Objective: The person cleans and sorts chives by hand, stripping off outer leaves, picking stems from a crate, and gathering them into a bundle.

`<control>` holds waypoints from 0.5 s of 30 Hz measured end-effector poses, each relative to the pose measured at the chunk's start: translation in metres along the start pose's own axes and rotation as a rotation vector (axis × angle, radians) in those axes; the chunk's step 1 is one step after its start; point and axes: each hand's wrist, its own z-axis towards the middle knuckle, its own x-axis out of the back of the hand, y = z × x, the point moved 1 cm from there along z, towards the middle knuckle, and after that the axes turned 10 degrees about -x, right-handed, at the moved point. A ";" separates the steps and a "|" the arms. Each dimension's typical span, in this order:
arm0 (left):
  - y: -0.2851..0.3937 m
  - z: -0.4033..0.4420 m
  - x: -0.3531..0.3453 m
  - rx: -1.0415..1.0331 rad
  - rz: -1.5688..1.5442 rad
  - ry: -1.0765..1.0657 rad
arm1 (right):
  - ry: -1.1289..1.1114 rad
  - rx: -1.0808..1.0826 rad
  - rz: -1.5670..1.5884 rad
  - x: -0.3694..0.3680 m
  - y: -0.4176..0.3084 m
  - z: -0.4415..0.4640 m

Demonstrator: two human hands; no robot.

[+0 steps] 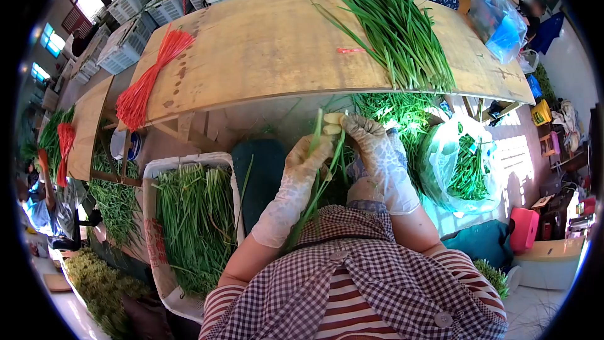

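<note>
Looks like cleaning stalks [318, 190]: left hand [309, 156] closed round them, right hand [370, 141] pinching a leaf [340, 146]; next pull wants light touch.

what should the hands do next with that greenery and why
Probably a short, gentle pull with the white-gloved right hand, drawing the thin green leaf blade away from the thicker pale-green stalk: it seems to pinch that blade, while the white-gloved left hand grips the stalk, whose end sticks out past the fingers.
</note>
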 end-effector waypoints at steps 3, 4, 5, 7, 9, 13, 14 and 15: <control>0.009 0.003 -0.002 0.080 0.228 -0.136 | 0.013 0.050 -0.019 -0.002 -0.003 -0.005; 0.007 0.004 -0.005 0.079 0.200 -0.095 | -0.015 0.041 -0.006 -0.002 -0.003 -0.005; 0.007 0.004 -0.004 0.101 0.171 -0.082 | -0.043 0.033 0.008 -0.001 -0.003 -0.006; 0.008 0.006 0.000 0.145 0.117 -0.060 | -0.051 0.029 -0.121 0.000 -0.005 -0.007; 0.003 0.009 0.010 0.132 0.034 -0.087 | -0.008 0.034 -0.413 0.003 -0.012 -0.012; 0.007 0.008 0.013 0.213 -0.068 -0.159 | 0.040 0.115 -0.742 0.038 -0.013 -0.001; 0.009 0.007 0.014 0.212 -0.078 -0.169 | 0.082 0.226 -0.714 0.046 -0.014 0.002; 0.010 0.007 0.015 0.210 -0.087 -0.179 | 0.143 0.238 -0.689 0.054 -0.018 0.005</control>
